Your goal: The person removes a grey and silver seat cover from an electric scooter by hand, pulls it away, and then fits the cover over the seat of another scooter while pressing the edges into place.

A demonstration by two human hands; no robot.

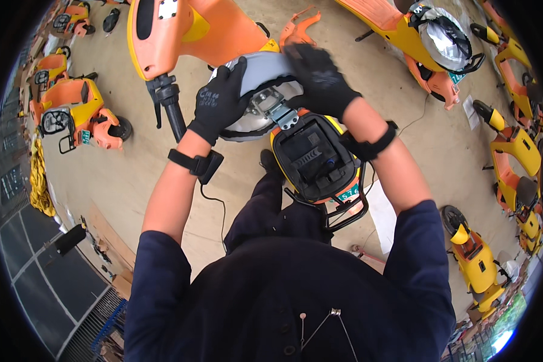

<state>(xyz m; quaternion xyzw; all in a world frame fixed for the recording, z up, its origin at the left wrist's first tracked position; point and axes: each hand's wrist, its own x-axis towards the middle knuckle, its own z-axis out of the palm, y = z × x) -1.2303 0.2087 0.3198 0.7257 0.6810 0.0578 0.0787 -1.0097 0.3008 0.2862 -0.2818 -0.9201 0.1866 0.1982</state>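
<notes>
Both my black-gloved hands are on a grey scooter seat (261, 65), tilted up on a metal hinge bracket (280, 111), with shiny material around its underside. My left hand (219, 102) grips the seat's left side, fingers curled. My right hand (317, 81), slightly blurred, holds its right side. Below the hinge is an open black compartment (314, 157) in the orange and yellow scooter (194, 30), whose black handlebar grip (175, 114) points toward me at left of my left hand.
More orange and yellow scooters stand at left (72, 102), upper right (389, 30) and along the right (513, 157). A white sheet (381, 217) lies on the concrete floor near my right arm. Yellow bundled material (39, 187) and dark panels (42, 265) lie along the left edge.
</notes>
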